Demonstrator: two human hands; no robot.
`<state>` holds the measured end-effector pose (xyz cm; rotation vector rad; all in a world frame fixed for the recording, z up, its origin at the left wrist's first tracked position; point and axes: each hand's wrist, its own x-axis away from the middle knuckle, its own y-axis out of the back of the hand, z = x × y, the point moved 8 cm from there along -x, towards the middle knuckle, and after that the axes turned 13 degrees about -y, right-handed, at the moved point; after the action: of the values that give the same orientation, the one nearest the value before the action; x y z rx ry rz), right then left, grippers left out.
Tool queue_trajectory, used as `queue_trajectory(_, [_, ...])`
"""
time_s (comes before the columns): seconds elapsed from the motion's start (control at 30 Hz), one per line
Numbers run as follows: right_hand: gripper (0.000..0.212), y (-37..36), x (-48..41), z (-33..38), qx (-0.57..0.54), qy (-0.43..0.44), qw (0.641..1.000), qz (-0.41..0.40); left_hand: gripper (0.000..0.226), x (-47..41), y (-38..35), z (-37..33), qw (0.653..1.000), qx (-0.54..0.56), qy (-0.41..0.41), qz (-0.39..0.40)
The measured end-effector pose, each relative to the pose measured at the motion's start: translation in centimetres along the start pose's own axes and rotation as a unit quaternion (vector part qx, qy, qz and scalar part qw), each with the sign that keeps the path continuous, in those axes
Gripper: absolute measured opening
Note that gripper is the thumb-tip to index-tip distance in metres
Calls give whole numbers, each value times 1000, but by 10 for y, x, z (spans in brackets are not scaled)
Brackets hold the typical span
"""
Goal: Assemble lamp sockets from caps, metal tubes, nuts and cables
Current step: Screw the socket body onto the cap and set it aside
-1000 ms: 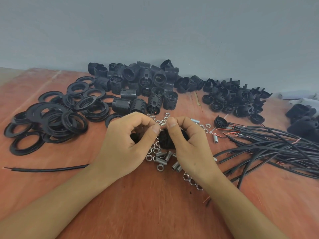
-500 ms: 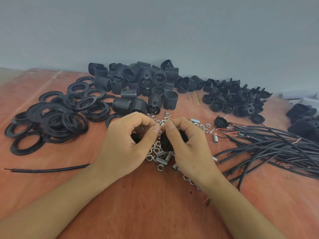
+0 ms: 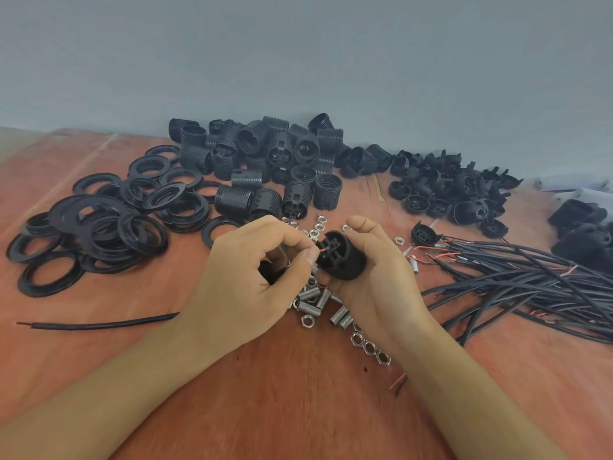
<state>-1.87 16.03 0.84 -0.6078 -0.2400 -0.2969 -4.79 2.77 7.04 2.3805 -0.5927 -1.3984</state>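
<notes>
I log: right hand (image 3: 378, 280) curled round socket body (image 3: 343, 262) above desk centre | left hand (image 3: 247, 277) pinching red wire (image 3: 323, 250) at its terminal end | nuts (image 3: 368, 346), threaded tubes (image 3: 323, 298) beneath | cables (image 3: 530, 277) at right edge.

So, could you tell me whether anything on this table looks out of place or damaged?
Two small things: one black cable lies alone on the left, far from the cable bundle on the right, and a short red and black wire scrap sits loose beside the right forearm. Nothing looks broken.

Grey wall (image 3: 331, 54), reddish wooden table (image 3: 298, 410).
</notes>
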Motion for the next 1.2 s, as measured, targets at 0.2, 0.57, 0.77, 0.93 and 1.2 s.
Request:
queue_trajectory(0.2, [20,0,1,3,48,39,998,-7,7,0,0,1,1000,-1,12,-1])
queue_trajectory(0.57, [14,0,2,5,119,105,987,-28,7,-1,-3,6,999,-11,18,27])
queue_trajectory(0.77, [11,-2,6,8,177,142,974,-30,8,-1,-4,8,999,-6,18,36])
queue_trajectory(0.93, [5,-10,14,15,261,216,940,-37,8,0,-5,10,999,-22,10,48])
queue_trajectory(1.2, [6,-14,17,14,290,249,923,-46,7,1,-6,8,997,-50,-5,51])
